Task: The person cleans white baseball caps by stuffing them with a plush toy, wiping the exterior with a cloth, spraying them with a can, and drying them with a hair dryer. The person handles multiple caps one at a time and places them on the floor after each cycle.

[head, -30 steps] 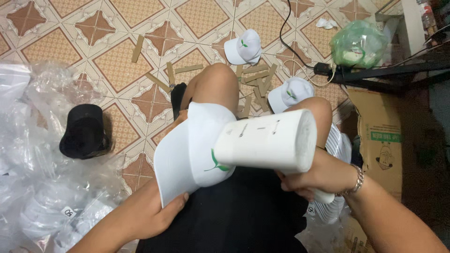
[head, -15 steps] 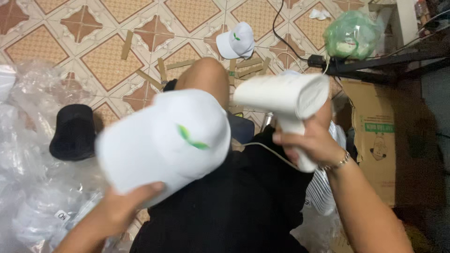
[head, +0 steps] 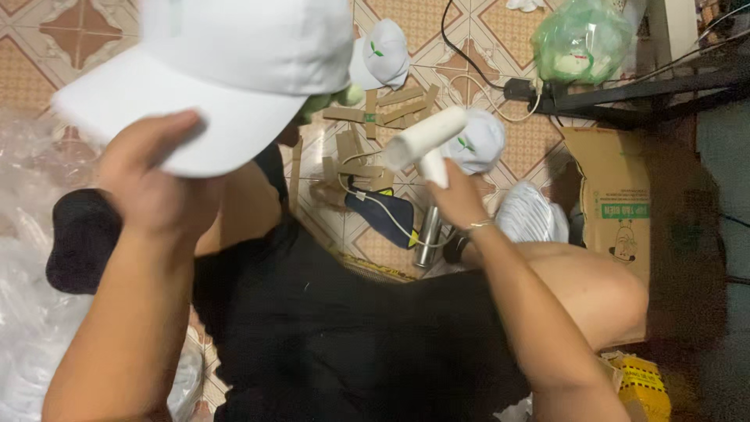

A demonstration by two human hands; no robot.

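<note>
The left hand [head: 156, 184] is gripping the brim of a white cloth cap [head: 234, 70], held up high. The right hand [head: 457, 199] is squeezing a white plastic blower [head: 426, 141]. Its thin white cord [head: 383, 215] might snag on the cardboard strips [head: 375, 117].

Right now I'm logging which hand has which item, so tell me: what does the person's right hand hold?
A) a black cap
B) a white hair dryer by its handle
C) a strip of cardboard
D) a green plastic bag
B: the right hand wraps the handle of the white hair dryer, while the left hand grips the white cap by its brim.
</note>
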